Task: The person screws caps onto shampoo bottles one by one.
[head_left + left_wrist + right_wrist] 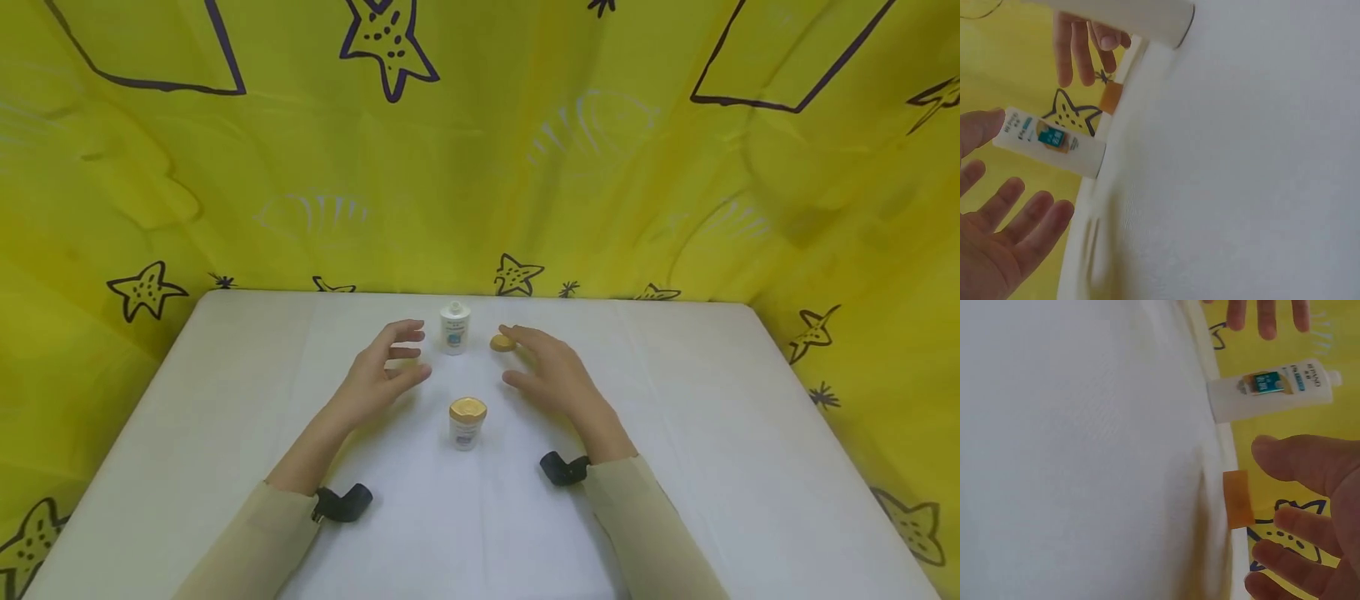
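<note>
A white bottle (454, 335) with a bare neck and a teal label stands upright towards the back of the table. Beside it, to the right, a loose golden cap (498, 344) lies on the cloth. Closer to the front stands a second white bottle (465, 435), topped by a golden cap (468, 408). My left hand (375, 375) hovers left of the uncapped bottle, fingers spread and relaxed, holding nothing. On the other side my right hand (555, 371) is loosely extended next to the loose cap; the right wrist view shows its fingers (1291, 562) apart from cap and bottle.
A white cloth (720, 467) covers the table. Yellow curtains (465, 167) with starfish drawings hang along the back and sides. Each wrist wears a black camera mount, one at the left cuff (343, 503) and one at the right cuff (562, 469).
</note>
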`<state>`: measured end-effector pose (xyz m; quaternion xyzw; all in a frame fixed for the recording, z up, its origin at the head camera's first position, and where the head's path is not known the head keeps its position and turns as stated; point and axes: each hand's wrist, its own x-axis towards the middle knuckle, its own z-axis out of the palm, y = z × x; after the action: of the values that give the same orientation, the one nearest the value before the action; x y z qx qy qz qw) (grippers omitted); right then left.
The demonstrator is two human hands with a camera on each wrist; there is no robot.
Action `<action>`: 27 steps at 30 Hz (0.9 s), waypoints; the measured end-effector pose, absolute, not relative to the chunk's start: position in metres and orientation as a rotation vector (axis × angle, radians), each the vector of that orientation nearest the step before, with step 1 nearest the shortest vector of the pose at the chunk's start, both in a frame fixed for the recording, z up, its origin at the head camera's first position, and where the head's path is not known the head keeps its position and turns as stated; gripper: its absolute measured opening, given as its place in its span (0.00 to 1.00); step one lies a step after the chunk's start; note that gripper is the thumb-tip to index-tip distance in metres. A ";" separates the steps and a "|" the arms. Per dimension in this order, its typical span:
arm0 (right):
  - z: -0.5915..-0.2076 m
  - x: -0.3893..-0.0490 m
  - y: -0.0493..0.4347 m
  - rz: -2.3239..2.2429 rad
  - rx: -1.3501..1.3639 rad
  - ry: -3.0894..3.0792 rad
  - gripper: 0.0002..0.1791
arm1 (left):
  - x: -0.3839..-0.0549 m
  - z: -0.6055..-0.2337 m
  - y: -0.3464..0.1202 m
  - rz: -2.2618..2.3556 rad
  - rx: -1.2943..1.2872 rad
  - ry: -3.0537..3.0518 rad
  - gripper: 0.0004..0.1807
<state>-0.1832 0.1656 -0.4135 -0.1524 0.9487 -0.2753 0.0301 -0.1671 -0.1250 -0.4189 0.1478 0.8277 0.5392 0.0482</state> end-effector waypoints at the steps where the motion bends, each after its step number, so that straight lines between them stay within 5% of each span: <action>1: -0.414 -0.186 0.165 -0.813 -0.477 2.928 0.36 | -0.170 -0.420 -0.125 1.643 0.439 2.524 0.36; 13: -0.428 -0.209 0.156 -0.715 -0.480 2.936 0.35 | -0.198 -0.426 -0.118 1.690 0.312 2.420 0.41; 27: -0.427 -0.222 0.140 -0.732 -0.377 2.936 0.27 | -0.213 -0.435 -0.092 1.778 0.291 2.389 0.30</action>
<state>-0.2218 0.1403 -0.4269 -0.1234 0.9619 -0.2397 0.0460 -0.2125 -0.0917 -0.4346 0.0970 0.7962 0.5926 0.0749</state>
